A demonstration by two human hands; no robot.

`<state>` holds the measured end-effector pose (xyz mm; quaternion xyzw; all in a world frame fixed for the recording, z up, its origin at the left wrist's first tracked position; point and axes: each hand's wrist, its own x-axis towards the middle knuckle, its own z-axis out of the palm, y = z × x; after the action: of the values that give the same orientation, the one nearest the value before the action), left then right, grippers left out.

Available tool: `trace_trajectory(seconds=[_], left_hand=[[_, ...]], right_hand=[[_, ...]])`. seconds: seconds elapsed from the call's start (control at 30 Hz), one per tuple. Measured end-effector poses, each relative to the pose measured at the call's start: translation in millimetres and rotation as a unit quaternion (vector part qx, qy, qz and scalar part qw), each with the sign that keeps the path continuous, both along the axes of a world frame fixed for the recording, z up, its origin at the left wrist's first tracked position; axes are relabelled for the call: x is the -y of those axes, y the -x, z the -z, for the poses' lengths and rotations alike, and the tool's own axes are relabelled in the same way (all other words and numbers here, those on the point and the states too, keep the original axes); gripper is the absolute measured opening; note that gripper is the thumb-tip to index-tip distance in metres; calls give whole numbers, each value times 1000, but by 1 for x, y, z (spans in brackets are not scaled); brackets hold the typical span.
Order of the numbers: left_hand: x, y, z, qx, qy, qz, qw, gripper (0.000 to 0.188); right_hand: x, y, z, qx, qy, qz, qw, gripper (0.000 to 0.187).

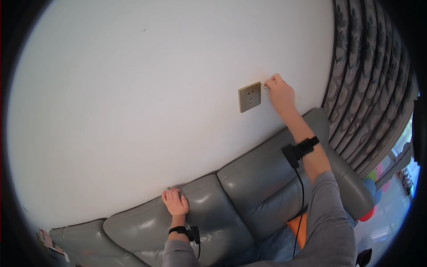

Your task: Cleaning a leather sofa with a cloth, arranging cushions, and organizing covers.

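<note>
My right hand (279, 91) reaches up to the white wall (133, 98) and pinches a small white object (265, 84) against it, just right of a beige wall socket (249, 96). My left hand (175, 202) rests palm down on the top of the grey leather sofa backrest (209, 209), fingers curled over its edge. Both wrists carry black straps with small devices, and a black cable runs down from the right one.
Patterned grey curtains (369, 84) hang at the right. An orange cushion (299, 229) lies on the sofa seat below my right arm. Colourful balloons (376, 178) sit on the floor at far right. Some small items lie at the lower left (46, 240).
</note>
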<state>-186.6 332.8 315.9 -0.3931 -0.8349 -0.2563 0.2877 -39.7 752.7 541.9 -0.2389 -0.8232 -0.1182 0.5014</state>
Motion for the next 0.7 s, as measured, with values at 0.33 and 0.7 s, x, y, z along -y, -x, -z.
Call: trace_trajectory(seconds=[0.33, 0.7], left_hand=[[4, 7, 12, -22, -28, -10, 999, 24], [3, -24, -23, -39, 99, -133, 985, 23]], right_hand=[[194, -24, 51, -132, 780, -475, 385, 27], [276, -44, 119, -138, 810, -564, 77, 22]])
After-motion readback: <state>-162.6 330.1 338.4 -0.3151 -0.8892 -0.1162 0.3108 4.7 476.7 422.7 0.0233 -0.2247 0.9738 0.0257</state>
